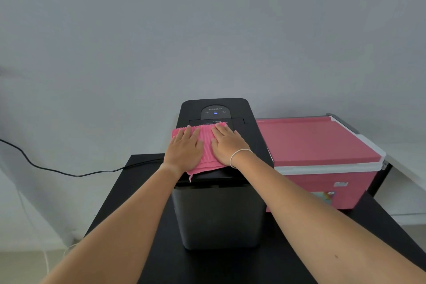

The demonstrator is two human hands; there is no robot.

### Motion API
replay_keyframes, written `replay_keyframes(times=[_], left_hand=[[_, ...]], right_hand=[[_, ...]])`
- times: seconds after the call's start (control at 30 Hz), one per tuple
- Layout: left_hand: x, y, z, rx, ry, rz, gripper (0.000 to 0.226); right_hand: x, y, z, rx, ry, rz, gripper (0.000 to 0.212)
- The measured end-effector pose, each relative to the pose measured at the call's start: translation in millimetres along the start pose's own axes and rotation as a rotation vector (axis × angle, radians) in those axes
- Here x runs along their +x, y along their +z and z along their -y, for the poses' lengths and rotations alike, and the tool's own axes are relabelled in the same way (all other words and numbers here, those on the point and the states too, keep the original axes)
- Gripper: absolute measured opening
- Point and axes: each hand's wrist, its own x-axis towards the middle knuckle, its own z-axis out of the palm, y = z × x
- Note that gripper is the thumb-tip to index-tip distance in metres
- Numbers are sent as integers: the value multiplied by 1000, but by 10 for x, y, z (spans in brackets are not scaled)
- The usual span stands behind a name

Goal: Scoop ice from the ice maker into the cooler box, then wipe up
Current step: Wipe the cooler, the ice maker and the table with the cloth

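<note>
A black ice maker [219, 212] stands in the middle of a black table [129, 193], its lid down and a blue light lit on its control panel. A pink ribbed cloth [206, 145] lies spread on the lid. My left hand [184, 147] presses flat on the cloth's left part and my right hand [227, 145] presses flat on its right part, fingers straight. To the right stands the pink cooler box [322, 145] with its lid closed. No ice or scoop is in view.
A black power cable [69, 172] runs from the left wall across to the table behind the ice maker. A grey wall rises close behind. The table's right rear corner shows behind the cooler, with a white surface [405, 168] beyond it.
</note>
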Motion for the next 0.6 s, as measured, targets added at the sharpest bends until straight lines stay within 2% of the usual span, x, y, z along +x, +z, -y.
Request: replay_keyframes(times=[0.1, 0.2, 0.33, 0.4, 0.53, 0.6], left_hand=[[-83, -3, -21, -6, -22, 17, 68], [-157, -5, -61, -64, -65, -32, 53], [-234, -14, -20, -105, -87, -26, 52], [-275, -20, 28, -110, -108, -4, 60], [-378, -31, -1, -317, -220, -74, 35], [-426, -45, -14, -393, -252, -103, 38]], right_hand=[[-81, 19, -14, -12, -7, 2, 57], [-159, 27, -29, -34, -13, 3, 63], [-251, 19, -38, -48, -25, -4, 59], [-292, -4, -26, -81, -34, 14, 54], [-342, -56, 33, -188, 10, 62, 50], [-375, -82, 119, -242, -7, 45, 53]])
